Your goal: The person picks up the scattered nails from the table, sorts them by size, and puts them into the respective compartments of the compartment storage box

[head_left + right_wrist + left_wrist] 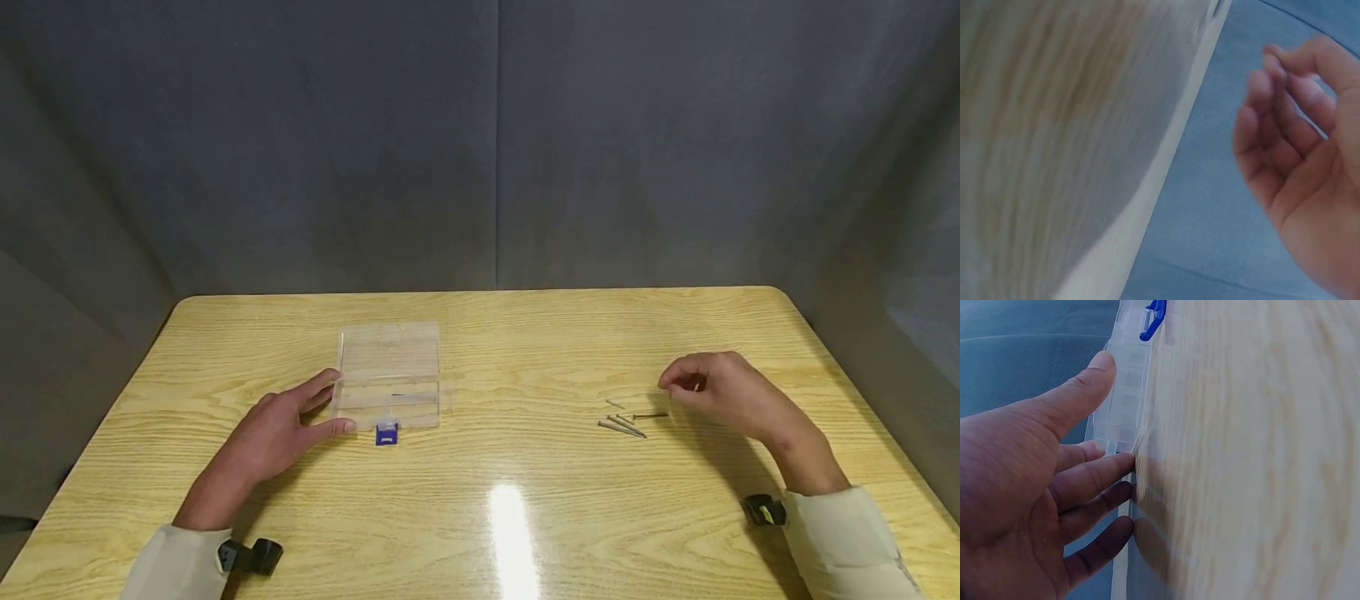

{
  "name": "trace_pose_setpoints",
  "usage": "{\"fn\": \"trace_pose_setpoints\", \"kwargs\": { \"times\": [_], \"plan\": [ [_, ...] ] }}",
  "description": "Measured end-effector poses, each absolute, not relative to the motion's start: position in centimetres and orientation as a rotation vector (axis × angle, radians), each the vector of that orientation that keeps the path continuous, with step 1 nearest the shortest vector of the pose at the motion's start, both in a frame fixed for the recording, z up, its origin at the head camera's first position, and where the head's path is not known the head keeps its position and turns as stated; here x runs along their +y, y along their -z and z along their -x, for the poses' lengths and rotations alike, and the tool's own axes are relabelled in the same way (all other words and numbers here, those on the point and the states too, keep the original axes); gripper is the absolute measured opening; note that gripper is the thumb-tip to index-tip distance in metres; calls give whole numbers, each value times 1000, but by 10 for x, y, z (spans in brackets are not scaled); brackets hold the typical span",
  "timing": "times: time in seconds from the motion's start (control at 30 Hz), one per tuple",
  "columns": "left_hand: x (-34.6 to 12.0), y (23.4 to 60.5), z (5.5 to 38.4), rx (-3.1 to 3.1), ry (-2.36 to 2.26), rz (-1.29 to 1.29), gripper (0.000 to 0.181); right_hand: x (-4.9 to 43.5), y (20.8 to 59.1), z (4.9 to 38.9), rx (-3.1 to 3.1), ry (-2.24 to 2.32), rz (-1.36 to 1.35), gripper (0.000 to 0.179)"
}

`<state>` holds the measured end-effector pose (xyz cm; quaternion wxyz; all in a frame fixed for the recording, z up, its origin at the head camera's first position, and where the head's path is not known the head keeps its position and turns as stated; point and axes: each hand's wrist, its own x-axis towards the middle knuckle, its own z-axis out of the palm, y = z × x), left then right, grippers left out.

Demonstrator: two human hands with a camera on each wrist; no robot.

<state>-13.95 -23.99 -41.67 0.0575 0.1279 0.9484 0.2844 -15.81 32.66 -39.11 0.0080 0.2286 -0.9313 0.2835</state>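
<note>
A clear plastic box [431,408] with a blue latch [386,434] lies with its lid [390,350] folded back. My left hand [281,429] touches its left side, thumb near the front corner and fingers spread along the edge. One thin dark nail [405,395] lies inside the box. On the right, my right hand [723,392] hovers just above a brownish nail [649,415], thumb and index fingertips close together. In the right wrist view the right hand's fingers [1272,125] are bent; I cannot tell whether something small sits between the tips.
Several grey nails [621,427] lie loosely together left of the right hand, with a smaller nail [615,403] behind them. The wooden table [495,467] ends at a dark grey fabric partition [375,167] behind and at both sides.
</note>
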Motion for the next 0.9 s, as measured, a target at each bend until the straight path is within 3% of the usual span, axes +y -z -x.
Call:
{"fn": "trace_pose_setpoints", "kwargs": {
  "times": [0.9],
  "plan": [
    [-237, 414, 139, 2886, -859, -391, 90, 324, 396, 160, -3121, -959, -904, 17]
  ]
}}
